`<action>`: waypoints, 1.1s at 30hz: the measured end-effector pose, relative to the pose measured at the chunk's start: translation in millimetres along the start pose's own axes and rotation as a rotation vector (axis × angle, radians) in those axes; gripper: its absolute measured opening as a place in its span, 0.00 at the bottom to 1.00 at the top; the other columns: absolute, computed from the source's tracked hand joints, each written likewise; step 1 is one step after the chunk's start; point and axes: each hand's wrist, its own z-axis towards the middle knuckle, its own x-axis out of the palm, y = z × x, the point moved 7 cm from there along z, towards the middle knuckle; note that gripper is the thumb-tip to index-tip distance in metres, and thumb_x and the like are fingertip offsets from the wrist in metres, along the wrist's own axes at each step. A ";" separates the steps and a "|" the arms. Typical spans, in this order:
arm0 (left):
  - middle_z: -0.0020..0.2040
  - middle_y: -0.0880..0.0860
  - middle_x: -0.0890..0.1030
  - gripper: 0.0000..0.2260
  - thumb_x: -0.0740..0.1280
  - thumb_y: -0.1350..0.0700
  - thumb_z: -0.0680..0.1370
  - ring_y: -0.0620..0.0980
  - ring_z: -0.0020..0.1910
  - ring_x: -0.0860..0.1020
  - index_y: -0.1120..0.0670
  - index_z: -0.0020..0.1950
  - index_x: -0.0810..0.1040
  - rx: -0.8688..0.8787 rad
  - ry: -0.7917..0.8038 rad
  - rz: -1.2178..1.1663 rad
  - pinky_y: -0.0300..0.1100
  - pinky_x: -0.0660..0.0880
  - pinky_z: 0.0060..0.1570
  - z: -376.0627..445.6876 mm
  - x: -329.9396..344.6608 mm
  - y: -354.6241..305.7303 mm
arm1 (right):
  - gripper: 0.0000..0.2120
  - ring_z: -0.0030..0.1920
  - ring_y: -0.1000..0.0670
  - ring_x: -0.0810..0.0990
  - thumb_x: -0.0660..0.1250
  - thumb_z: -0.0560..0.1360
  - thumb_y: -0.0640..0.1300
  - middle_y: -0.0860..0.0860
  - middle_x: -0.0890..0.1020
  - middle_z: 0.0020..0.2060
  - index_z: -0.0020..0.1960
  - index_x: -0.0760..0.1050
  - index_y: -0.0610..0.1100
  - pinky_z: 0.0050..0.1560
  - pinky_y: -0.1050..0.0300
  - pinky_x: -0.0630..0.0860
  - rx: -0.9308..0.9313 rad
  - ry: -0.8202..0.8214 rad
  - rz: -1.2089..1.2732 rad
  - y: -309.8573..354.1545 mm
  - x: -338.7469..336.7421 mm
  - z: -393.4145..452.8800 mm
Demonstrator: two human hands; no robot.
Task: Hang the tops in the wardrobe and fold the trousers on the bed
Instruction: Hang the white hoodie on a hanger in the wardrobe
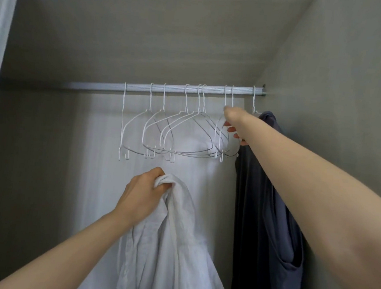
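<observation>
Fingers (228, 124) of my right hand (232, 122) curl round a white hanger (221, 144) on the rail (166, 89). Left hand (141, 194) grips the white shirt (177, 246), bunched, below the hangers. Dark top (268, 219) hangs at right. No legible writing.

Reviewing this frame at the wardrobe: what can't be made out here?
- Head view: right hand palm and grip on the white hangers, hidden by its own wrist.
- Hanger under the dark top: only its hook shows; cloth covers the rest.
- White shirt hem, gripped by left hand: cut off by the bottom edge.
- Bed and trousers: outside the frame.
</observation>
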 end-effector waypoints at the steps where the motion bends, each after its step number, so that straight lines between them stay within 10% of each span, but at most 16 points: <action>1: 0.36 0.48 0.78 0.07 0.65 0.52 0.78 0.48 0.38 0.75 0.50 0.40 0.74 0.002 0.002 -0.003 0.43 0.70 0.40 -1.4 -0.4 0.3 | 0.12 0.32 0.50 0.66 0.51 0.82 0.47 0.46 0.72 0.43 0.55 0.69 0.41 0.30 0.59 0.63 -0.003 0.006 -0.026 1.3 2.7 -0.4; 11: 0.36 0.47 0.77 0.09 0.62 0.51 0.80 0.50 0.39 0.76 0.49 0.40 0.70 -0.010 0.016 0.085 0.45 0.71 0.41 -16.6 -5.2 10.7 | 0.17 0.38 0.46 0.70 0.52 0.80 0.34 0.44 0.72 0.39 0.67 0.67 0.31 0.39 0.58 0.68 -0.057 -0.135 -0.013 14.4 -0.7 1.6; 14: 0.38 0.47 0.77 0.08 0.58 0.50 0.81 0.50 0.40 0.76 0.49 0.43 0.67 0.010 0.019 0.200 0.45 0.71 0.40 -23.4 -7.6 11.5 | 0.18 0.45 0.44 0.75 0.54 0.80 0.36 0.41 0.75 0.53 0.70 0.64 0.33 0.40 0.58 0.67 -0.111 -0.212 0.019 18.5 -16.3 -1.8; 20: 0.40 0.51 0.78 0.07 0.56 0.51 0.82 0.53 0.40 0.77 0.50 0.45 0.67 -0.086 0.105 0.181 0.49 0.74 0.43 -37.4 1.3 33.1 | 0.18 0.45 0.44 0.73 0.58 0.79 0.46 0.44 0.74 0.46 0.63 0.69 0.36 0.42 0.57 0.67 -0.180 -0.210 0.081 13.4 -19.2 -50.7; 24: 0.42 0.53 0.79 0.08 0.60 0.50 0.80 0.55 0.44 0.78 0.50 0.43 0.70 -0.162 0.168 0.117 0.51 0.76 0.48 -49.9 17.2 46.4 | 0.11 0.30 0.48 0.61 0.58 0.77 0.37 0.48 0.63 0.32 0.37 0.61 0.42 0.28 0.58 0.58 -0.101 -0.152 0.148 -16.7 -19.3 -96.9; 27: 0.42 0.54 0.80 0.08 0.62 0.50 0.80 0.55 0.44 0.79 0.51 0.43 0.72 -0.162 0.173 0.109 0.50 0.76 0.48 -60.5 25.2 46.7 | 0.05 0.34 0.51 0.61 0.56 0.78 0.37 0.48 0.64 0.38 0.44 0.68 0.41 0.39 0.64 0.71 0.023 -0.082 0.323 -42.9 -18.0 -137.5; 29: 0.45 0.54 0.81 0.06 0.63 0.50 0.80 0.55 0.46 0.79 0.51 0.46 0.74 -0.149 0.174 0.114 0.49 0.76 0.49 -67.4 26.4 44.1 | 0.13 0.42 0.49 0.64 0.59 0.78 0.40 0.47 0.68 0.45 0.61 0.69 0.35 0.62 0.44 0.71 0.071 -0.045 0.324 -61.6 -19.0 -161.2; 33: 0.53 0.55 0.83 0.10 0.61 0.50 0.81 0.55 0.53 0.80 0.51 0.52 0.81 -0.159 0.207 0.182 0.44 0.74 0.50 -77.7 25.6 39.5 | 0.15 0.56 0.43 0.74 0.59 0.81 0.49 0.45 0.77 0.57 0.65 0.65 0.47 0.59 0.28 0.67 0.219 0.263 0.343 -97.1 -15.1 -223.3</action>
